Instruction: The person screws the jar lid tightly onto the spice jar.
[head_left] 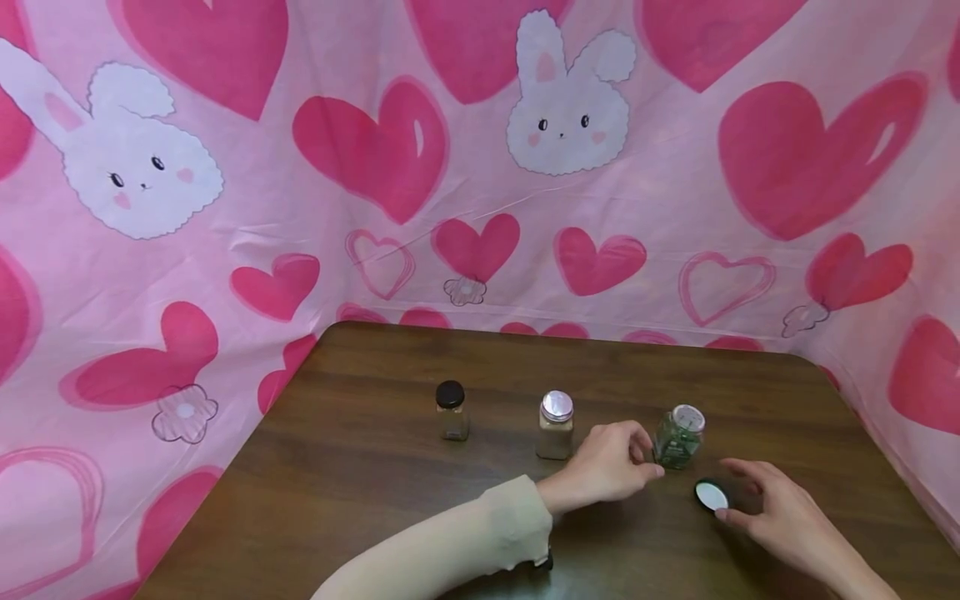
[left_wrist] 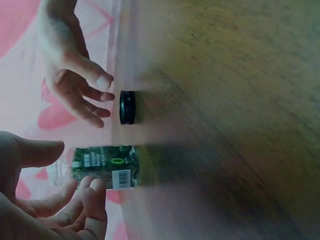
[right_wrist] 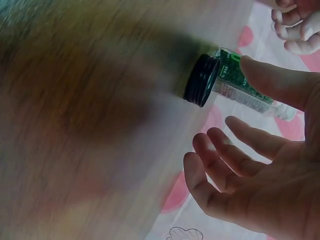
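A glass spice jar (head_left: 677, 450) of dried green flakes stands upright at the right of the table, its pale top showing. My left hand (head_left: 609, 463) is just left of it, fingers loosely bent. In the left wrist view, thumb and fingers stand apart around the near side of the jar (left_wrist: 102, 162); whether they touch it I cannot tell. A black lid (head_left: 711, 495) with a white inside lies on the table in front of the jar. Beside this lid, my right hand (head_left: 787, 510) has its thumb and fingers spread, holding nothing. A gap separates hand and lid (right_wrist: 201, 81) in the right wrist view.
A square jar with a silvery lid (head_left: 556, 427) stands left of my left hand. Farther left is a small jar with a black lid (head_left: 452, 412). A pink heart-and-bunny cloth (head_left: 465, 192) hangs behind the brown wooden table (head_left: 337, 467). A small dark object (head_left: 546, 560) shows beneath the left sleeve.
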